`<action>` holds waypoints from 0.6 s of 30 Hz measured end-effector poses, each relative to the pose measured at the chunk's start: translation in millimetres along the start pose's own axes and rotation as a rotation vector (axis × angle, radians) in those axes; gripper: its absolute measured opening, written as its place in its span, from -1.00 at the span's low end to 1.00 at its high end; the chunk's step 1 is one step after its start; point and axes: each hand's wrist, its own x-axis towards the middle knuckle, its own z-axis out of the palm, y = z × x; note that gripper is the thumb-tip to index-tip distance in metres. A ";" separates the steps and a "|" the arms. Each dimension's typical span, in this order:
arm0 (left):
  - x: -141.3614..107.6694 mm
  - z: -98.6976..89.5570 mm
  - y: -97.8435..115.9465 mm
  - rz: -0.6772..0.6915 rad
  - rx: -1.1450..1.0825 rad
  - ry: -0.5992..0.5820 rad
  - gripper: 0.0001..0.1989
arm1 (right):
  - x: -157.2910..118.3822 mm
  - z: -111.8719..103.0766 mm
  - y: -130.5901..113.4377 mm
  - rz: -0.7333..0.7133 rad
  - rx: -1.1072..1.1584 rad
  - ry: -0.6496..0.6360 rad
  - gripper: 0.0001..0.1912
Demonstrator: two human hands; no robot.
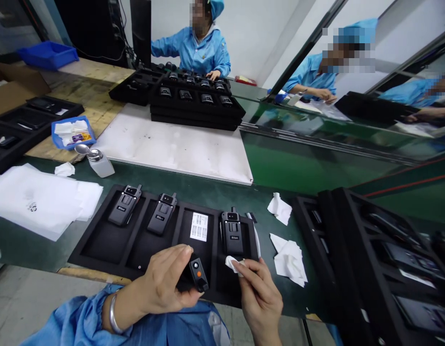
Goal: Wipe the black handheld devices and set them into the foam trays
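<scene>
On my feed, the left hand (pixel 161 283) was curled around a black handheld radio (pixel 198 275) near the bottom centre of the frame, its end turned up to show a round lens and an orange button. The right hand (pixel 260 300) pinched a white wipe (pixel 234 264) between thumb and fingers, just beside that radio; I could not tell whether they touched. Both hands were over a black foam tray (pixel 100 252) on the green worktop (pixel 208 190).

The tray held three more radios, the left one (pixel 124 206), the middle one (pixel 162 214) and the right one (pixel 232 234), all apparently marked "Riton". It also held one barcode label sheet (pixel 199 226), its print too small to read. Two crumpled wipes (pixel 280 208) (pixel 289 259) lay right of the tray. At the left sat a stack of white sheets (pixel 35 202) and one pump bottle (pixel 98 163). At the upper left was a blue bin (pixel 47 55), and at the top a co-worker (pixel 197 48) reached over stacked black trays (pixel 193 113).
</scene>
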 end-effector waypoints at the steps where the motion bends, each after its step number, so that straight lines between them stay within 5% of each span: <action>1: -1.3 -0.2 -0.2 0.000 0.001 -0.014 -0.06 | -1.4 1.1 0.5 0.002 0.007 0.008 -0.75; 7: -1.1 -1.1 3.2 -0.037 0.057 -0.012 -0.05 | -7.2 2.4 2.4 0.028 0.025 0.046 -0.74; 11: 20.3 5.3 -2.9 -0.162 0.099 -0.069 -0.03 | -5.2 -2.2 8.4 0.055 0.008 0.139 -0.77; 16: 81.4 37.5 -32.1 -0.617 0.377 -0.436 -0.07 | 1.9 -4.6 19.2 0.119 0.058 0.274 -0.80; 18: 104.0 50.9 -41.3 -0.690 0.483 -0.615 -0.15 | 3.7 -3.3 21.0 0.147 0.106 0.324 -0.80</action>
